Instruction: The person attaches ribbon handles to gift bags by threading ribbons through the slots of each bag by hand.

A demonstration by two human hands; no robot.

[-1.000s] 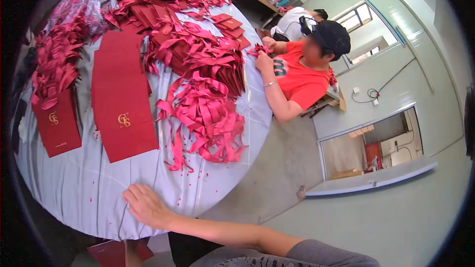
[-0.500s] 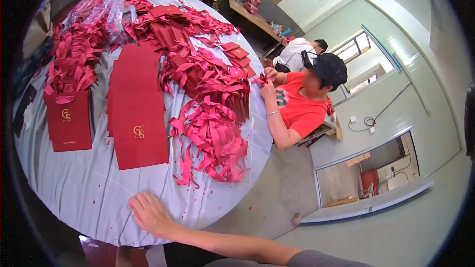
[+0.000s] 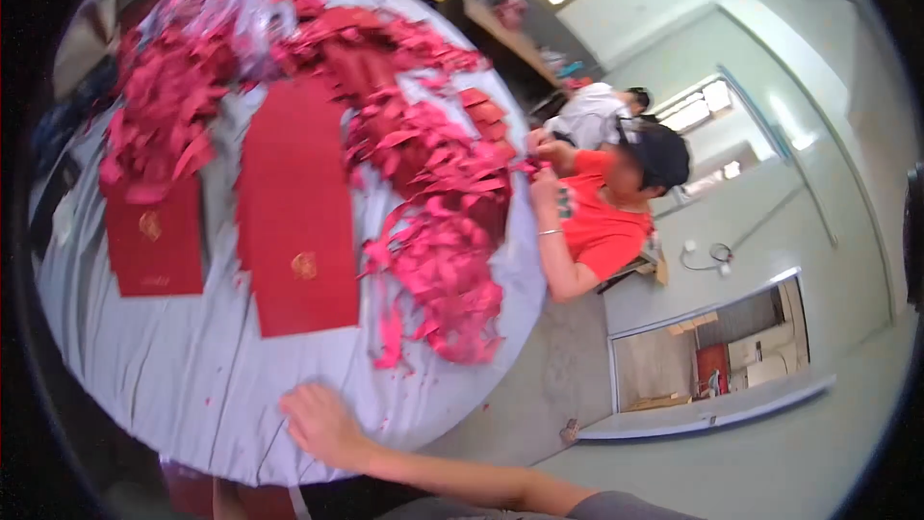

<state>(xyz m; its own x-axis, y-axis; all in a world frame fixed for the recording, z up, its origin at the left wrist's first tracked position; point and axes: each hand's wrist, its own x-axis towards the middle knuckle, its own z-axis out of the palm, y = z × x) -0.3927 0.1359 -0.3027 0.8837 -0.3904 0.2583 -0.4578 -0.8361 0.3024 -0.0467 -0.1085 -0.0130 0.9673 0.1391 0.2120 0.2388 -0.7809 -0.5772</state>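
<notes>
My right hand (image 3: 322, 424) rests palm down on the pale cloth of the round table (image 3: 173, 376), near its front edge. Its fingers lie loosely on the cloth and nothing shows in them. Beyond it is a fanned stack of red paper gift bags (image 3: 306, 212) with a gold emblem. A smaller stack of red bags (image 3: 159, 241) lies to the left, pink ribbon handles piled over its far end. Below the table edge, a narrow bare strip that may be my left hand or arm (image 3: 227, 501) shows between red pieces; no fingers are distinguishable.
A heap of pink ribbon handles (image 3: 443, 279) covers the table's right side, with more bags and ribbons behind. Clear plastic wrap (image 3: 255, 34) lies at the back. A person in a red shirt (image 3: 602, 221) works with ribbon at the right edge; another person in white (image 3: 589, 116) is behind.
The whole view has shifted, so table, bags and my right hand appear farther right and blurred. My right hand stays on the cloth in much the same pose.
</notes>
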